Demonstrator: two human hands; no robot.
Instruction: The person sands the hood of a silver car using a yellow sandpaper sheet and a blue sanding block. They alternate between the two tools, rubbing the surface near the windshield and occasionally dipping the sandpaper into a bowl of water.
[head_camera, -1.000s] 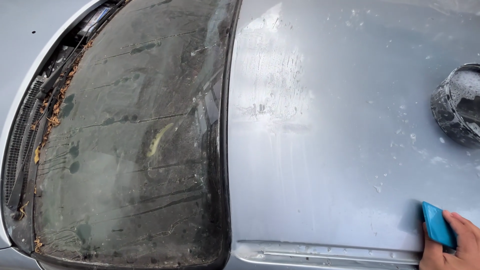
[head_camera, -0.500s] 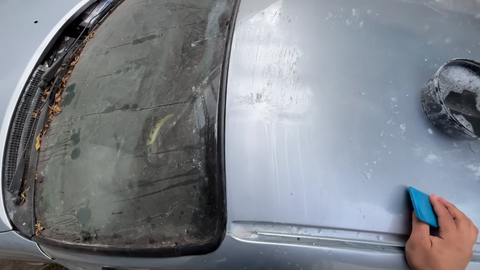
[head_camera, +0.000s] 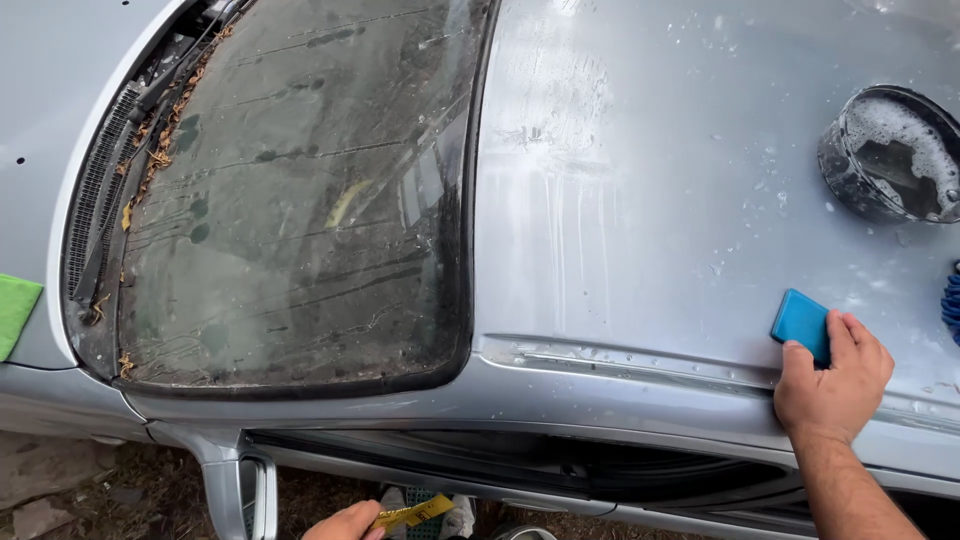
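Note:
My right hand (head_camera: 835, 385) rests on the wet silver car roof (head_camera: 650, 200) near its side edge, fingers pressed on a small blue pad (head_camera: 798, 322) that lies flat on the paint. My left hand (head_camera: 345, 523) is low at the bottom of the view, beside the car door, closed on a thin yellow strip (head_camera: 412, 514). The dirty windshield (head_camera: 300, 200) fills the left half, streaked with run marks.
A black bucket of soapy water (head_camera: 890, 155) stands on the roof at the right. A blue mitt (head_camera: 951, 300) shows at the right edge. A green cloth (head_camera: 15, 310) lies on the hood. Dry leaves (head_camera: 160, 140) sit around the wipers. The side mirror (head_camera: 240, 490) juts out below.
My right hand has slid the blue pad up and further onto the roof. The view has dropped lower, bringing my left hand with the yellow strip into sight.

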